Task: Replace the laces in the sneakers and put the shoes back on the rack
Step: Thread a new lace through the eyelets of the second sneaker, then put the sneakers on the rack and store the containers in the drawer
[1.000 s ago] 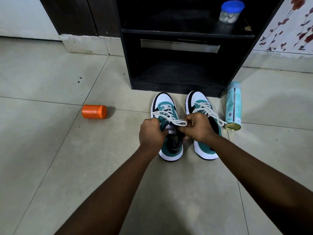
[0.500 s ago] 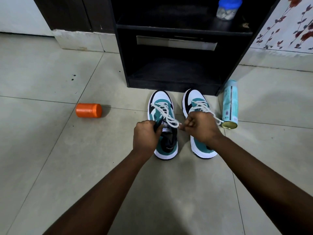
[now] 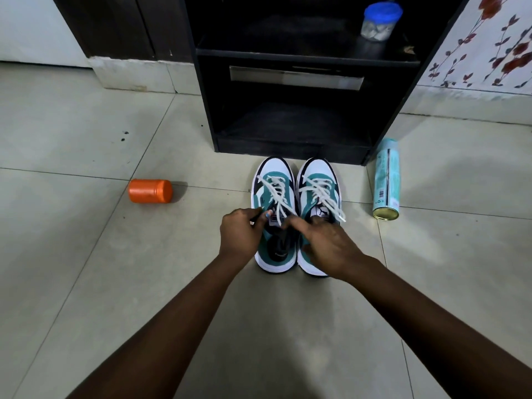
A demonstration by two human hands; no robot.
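Both hands at the left sneaker [image 3: 275, 226] — left hand [image 3: 240, 234] pinching its collar, right hand [image 3: 325, 243] released.

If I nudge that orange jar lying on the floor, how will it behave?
The orange plastic cylinder jar lies on its side on the smooth tiled floor, so it would probably roll rather than slide. It looks small and likely light, so a gentle push may send it far. Its rigid-looking body should not flex.
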